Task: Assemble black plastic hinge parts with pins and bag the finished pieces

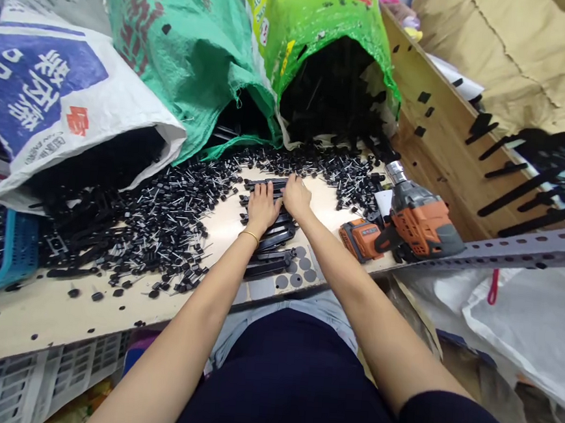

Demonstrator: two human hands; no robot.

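Note:
Several long black plastic parts [271,238] lie side by side in a column on the light wooden table, in front of my body. My left hand [262,205], with a thin gold bracelet at its wrist, rests on the upper parts, its fingers pointing away from me. Touching the far right end of the same parts is my right hand [296,196], its fingers bent over them and its thumb close to my left hand. Round grey discs [304,263] sit by the near end of the column, at the table's front edge.
Small black pieces with metal pins [164,228] are heaped left and behind. An orange cordless power tool [421,219] lies at right. White [91,86], teal [187,54] and bright green [327,13] sacks open toward the table. A blue basket [20,243] stands at far left.

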